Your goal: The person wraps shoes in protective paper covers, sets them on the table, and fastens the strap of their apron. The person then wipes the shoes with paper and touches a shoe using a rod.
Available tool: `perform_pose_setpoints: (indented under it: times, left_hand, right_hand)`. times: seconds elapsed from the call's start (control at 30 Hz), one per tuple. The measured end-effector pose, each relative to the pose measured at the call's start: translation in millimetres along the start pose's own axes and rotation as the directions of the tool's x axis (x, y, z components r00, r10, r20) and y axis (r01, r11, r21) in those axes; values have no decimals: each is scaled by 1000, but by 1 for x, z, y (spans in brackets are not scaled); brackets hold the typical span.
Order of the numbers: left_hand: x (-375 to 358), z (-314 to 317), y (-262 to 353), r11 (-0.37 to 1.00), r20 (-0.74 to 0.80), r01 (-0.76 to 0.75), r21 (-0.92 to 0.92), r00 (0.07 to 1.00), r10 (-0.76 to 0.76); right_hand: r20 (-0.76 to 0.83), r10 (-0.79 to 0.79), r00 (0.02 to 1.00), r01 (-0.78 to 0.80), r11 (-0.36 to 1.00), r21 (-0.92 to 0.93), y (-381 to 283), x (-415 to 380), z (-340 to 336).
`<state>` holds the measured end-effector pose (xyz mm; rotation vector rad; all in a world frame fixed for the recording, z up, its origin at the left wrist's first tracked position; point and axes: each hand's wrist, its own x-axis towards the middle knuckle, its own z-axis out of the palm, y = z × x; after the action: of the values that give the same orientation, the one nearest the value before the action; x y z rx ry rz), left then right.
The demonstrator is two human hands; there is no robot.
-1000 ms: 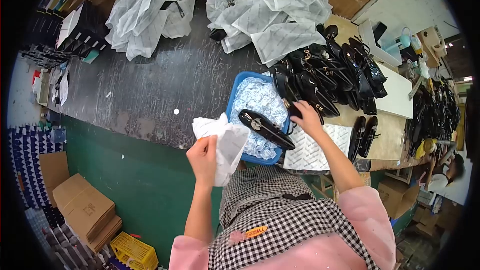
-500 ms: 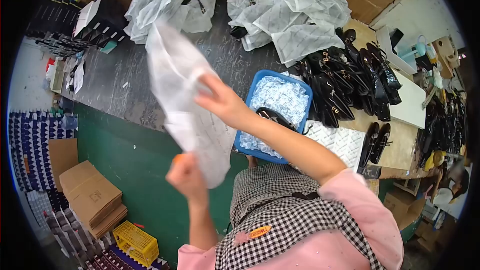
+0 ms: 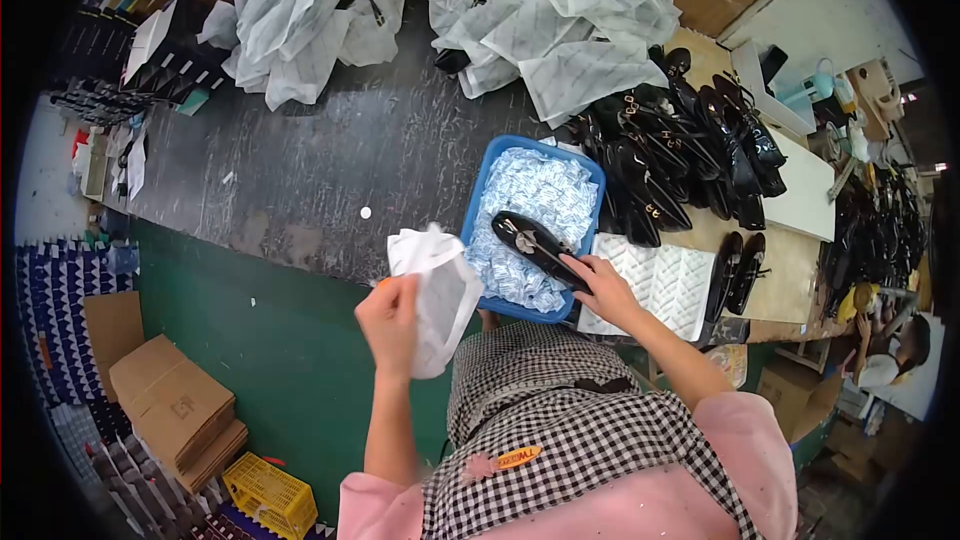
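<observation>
My left hand (image 3: 390, 318) is closed on the white bag (image 3: 440, 285), which hangs from it with its mouth apart, left of the blue basket (image 3: 484, 165). A bit of orange shows at the fingers of that hand. My right hand (image 3: 603, 290) grips one end of a black shoe (image 3: 543, 248), thumb and fingers around it. The shoe lies slanted over many small clear-and-blue packets (image 3: 547, 185) in the basket. Something pale shows inside the shoe.
Several black shoes (image 3: 650, 170) crowd the bench right of the basket, and a pair (image 3: 737, 272) stands by white patterned paper (image 3: 655, 285). Wrapped heaps (image 3: 310, 20) lie at the back. Flattened cartons (image 3: 175, 400) and a yellow crate (image 3: 270, 495) are lower left.
My right hand has let go of the white bag and moved down to the black shoe, now gripping it. The bag has come down, held only in my left hand.
</observation>
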<state>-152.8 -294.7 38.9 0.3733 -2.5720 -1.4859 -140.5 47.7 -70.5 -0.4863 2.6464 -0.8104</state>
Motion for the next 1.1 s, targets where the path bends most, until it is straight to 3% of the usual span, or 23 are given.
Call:
perform_pose_setpoints:
  times: [0.13,0.23,0.27,0.3,0.33,0.37,0.4,0.43,0.47,0.5,0.53,0.6,0.67,0.7,0.73,0.8,0.87,0.9,0.93,1.0,1.03,1.07,1.1]
  left_hand:
    - [18,43,-19,947,47,-161,279,987,154]
    - [13,67,-16,913,117,-194,358,980,162]
    - [-4,75,-4,907,174,-289,307,954,245]
    - [-23,77,28,788,335,-547,282,826,453]
    - [-54,94,20,843,345,-511,167,831,436]
    - [-70,89,53,901,371,-431,45,845,386]
    - [-71,86,75,909,265,-397,-126,870,417]
    - [-60,79,71,870,226,-493,-2,847,480]
    - [-46,62,60,816,199,-565,124,819,537]
    - [-28,50,56,876,107,-468,117,883,458]
    - [-9,39,55,923,16,-371,101,928,371]
    - [15,20,61,980,-72,-198,13,977,199]
    - [6,41,58,980,28,-175,-92,984,178]
    - [-1,54,64,975,114,-128,-182,982,151]
    - [-11,59,73,991,220,-131,-30,966,134]
    - [-15,80,46,969,20,-80,-233,996,87]
    - [4,68,38,970,-20,1,-242,1000,-6]
    - [11,64,35,971,6,-9,-241,1000,11]
    - [11,70,39,970,8,-12,-241,1000,14]
    - [12,78,46,977,127,-47,-209,989,74]
    - [9,91,53,979,127,-111,-173,983,134]
    - [7,101,61,980,163,-92,-175,979,121]
    - [6,112,65,986,172,-90,-144,978,114]
  right_hand:
    - [83,36,996,-66,911,408,-43,-4,-79]
    - [222,-78,972,31,978,209,-89,-22,-126]
    - [238,-84,968,38,980,194,-99,-21,-124]
    - [335,2,942,-135,918,373,-101,-10,-113]
    - [530,86,844,-491,525,696,-101,3,-97]
    - [504,147,851,-524,290,800,-88,18,-57]
    - [341,165,926,-312,-177,933,-117,41,-62]
    - [113,113,987,-99,-122,988,-118,63,-55]
    - [159,273,949,-39,-398,916,-129,78,-66]
    - [-44,368,929,119,-184,976,-137,106,-81]
    - [-13,393,919,-21,82,996,-107,119,-79]
    - [-317,329,889,246,241,939,-139,125,-81]
    - [-146,17,989,121,466,877,-143,90,-56]
    - [-44,10,999,29,592,805,-135,77,-58]
    - [62,23,998,-60,702,709,-122,64,-64]
    - [-112,139,984,-17,698,716,-67,45,-82]
    - [-536,154,830,-32,973,230,10,23,-129]
    - [-741,5,671,-57,997,-44,37,13,-171]
    - [-831,-20,556,-217,961,-169,75,2,-201]
    - [-851,43,523,-522,806,-280,136,-12,-224]
    - [-728,426,537,-455,873,176,155,-12,-216]
    - [-427,688,587,-387,702,599,167,-7,-211]
    - [-338,697,632,-322,633,704,160,-8,-213]
